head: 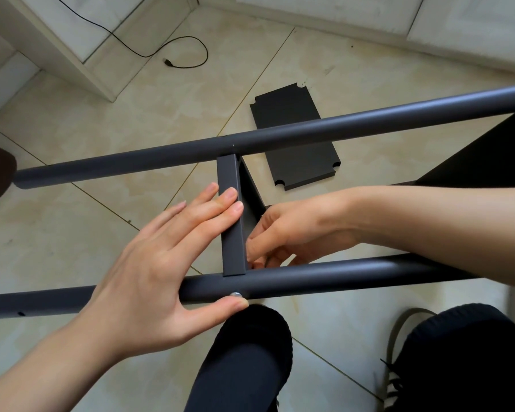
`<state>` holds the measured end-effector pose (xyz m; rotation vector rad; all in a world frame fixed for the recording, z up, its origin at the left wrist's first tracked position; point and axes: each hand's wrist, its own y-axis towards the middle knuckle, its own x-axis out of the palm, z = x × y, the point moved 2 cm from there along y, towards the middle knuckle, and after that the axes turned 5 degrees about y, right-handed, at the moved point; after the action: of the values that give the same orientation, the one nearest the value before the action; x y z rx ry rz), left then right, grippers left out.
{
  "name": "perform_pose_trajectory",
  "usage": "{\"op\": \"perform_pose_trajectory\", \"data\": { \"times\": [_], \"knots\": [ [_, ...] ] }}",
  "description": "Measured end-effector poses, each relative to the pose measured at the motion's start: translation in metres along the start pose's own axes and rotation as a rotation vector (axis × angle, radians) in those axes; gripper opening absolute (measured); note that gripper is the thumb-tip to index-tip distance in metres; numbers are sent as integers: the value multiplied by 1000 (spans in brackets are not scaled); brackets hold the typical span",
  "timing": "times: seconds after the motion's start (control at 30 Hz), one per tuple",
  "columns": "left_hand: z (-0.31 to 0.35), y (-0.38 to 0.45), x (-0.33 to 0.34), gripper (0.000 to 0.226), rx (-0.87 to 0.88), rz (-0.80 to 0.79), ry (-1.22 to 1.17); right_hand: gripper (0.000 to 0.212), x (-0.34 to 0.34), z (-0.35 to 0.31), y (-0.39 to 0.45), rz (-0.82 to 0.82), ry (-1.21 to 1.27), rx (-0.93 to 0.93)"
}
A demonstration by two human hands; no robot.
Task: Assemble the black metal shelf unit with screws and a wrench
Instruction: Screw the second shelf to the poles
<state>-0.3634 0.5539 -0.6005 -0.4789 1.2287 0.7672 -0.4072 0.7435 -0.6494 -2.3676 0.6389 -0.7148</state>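
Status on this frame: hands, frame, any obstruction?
Left hand flat across crossbar and near tube, thumb at screw head. Right hand curled behind crossbar, contents hidden. No obstruction seen.

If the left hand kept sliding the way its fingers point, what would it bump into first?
Its fingertips already lie across the flat crossbar. Beyond that, probably the far tube, though depth is unclear.

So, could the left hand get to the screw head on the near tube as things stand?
Probably yes: the left hand lies across the near tube, its thumb tip already touching the screw head, with nothing in between.
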Motion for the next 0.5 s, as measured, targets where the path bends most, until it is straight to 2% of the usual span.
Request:
{"op": "perform_pose_trajectory", "data": {
  "times": [0.37, 0.5],
  "knots": [
    [0, 0, 0, 86, 0, 1, 6, 18, -4, -1, 0, -47, 42, -5],
    [0, 0, 1, 85, 0, 4, 9, 23, -2, 0, 1, -47, 53, 8]
  ]
}}
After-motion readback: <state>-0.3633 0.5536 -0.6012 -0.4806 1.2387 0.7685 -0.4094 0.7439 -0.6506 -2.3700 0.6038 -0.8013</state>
